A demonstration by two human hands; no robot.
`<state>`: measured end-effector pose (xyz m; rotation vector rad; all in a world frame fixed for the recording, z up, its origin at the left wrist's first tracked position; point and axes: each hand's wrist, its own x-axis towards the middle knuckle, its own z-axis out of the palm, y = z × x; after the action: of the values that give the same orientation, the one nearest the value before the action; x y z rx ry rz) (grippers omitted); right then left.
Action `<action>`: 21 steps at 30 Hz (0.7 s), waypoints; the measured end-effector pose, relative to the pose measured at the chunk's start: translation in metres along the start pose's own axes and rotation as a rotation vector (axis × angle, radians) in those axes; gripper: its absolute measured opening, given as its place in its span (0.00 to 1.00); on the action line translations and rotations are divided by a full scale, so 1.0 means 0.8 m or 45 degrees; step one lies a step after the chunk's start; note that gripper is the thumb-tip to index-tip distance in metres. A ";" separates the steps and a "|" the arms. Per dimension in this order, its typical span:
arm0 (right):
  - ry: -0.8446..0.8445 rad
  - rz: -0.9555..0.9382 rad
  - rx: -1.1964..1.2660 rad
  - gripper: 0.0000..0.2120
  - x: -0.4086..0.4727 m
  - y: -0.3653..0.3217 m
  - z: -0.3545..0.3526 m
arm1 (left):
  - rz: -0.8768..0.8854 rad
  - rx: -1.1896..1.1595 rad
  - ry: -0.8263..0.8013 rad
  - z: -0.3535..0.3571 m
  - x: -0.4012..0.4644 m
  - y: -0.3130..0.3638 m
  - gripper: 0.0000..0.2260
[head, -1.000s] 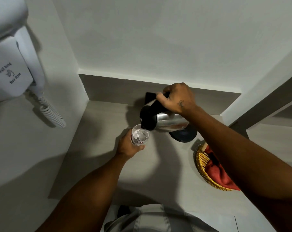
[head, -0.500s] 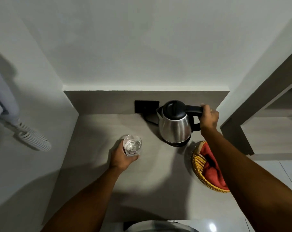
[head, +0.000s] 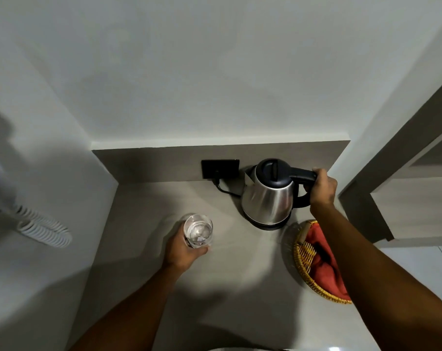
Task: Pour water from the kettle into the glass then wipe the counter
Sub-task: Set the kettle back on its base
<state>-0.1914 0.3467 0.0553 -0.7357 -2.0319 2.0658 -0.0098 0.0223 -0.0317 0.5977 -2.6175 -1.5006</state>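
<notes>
A steel kettle (head: 266,201) with a black lid and handle stands upright on its black base at the back right of the grey counter (head: 240,287). My right hand (head: 322,187) is closed around the kettle's handle. A clear glass (head: 198,230) with water in it stands on the counter left of the kettle, and my left hand (head: 183,250) grips it from the near side. A red cloth (head: 326,267) lies in a woven yellow basket (head: 303,254) at the right, partly hidden by my right forearm.
A black wall socket (head: 219,168) with the kettle's cord sits on the grey backsplash. White walls close the counter at the left and back. A coiled white cord (head: 43,230) hangs on the left wall. A grey door frame (head: 366,211) stands at the right.
A second ago the kettle was tilted over the glass. It has since gone back upright onto its base, right hand still on the handle. The left hand and glass stayed roughly in place.
</notes>
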 end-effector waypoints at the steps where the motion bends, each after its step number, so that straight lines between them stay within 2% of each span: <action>1: -0.003 0.001 -0.004 0.11 0.002 0.002 -0.003 | -0.007 -0.008 -0.005 0.000 0.000 -0.001 0.36; 12: 0.016 0.048 0.003 0.10 0.002 0.009 -0.016 | 0.014 -0.037 0.011 0.001 0.000 -0.004 0.36; 16: -0.055 -0.013 -0.122 0.12 0.002 0.009 -0.023 | 0.050 -0.032 0.031 0.002 0.001 -0.005 0.37; 21: -0.084 -0.203 -0.368 0.20 -0.023 0.019 -0.057 | 0.126 -0.002 0.014 0.003 0.002 -0.008 0.38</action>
<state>-0.1515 0.3785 0.0464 -0.5308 -2.3714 1.7549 -0.0100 0.0207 -0.0385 0.4675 -2.5962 -1.4661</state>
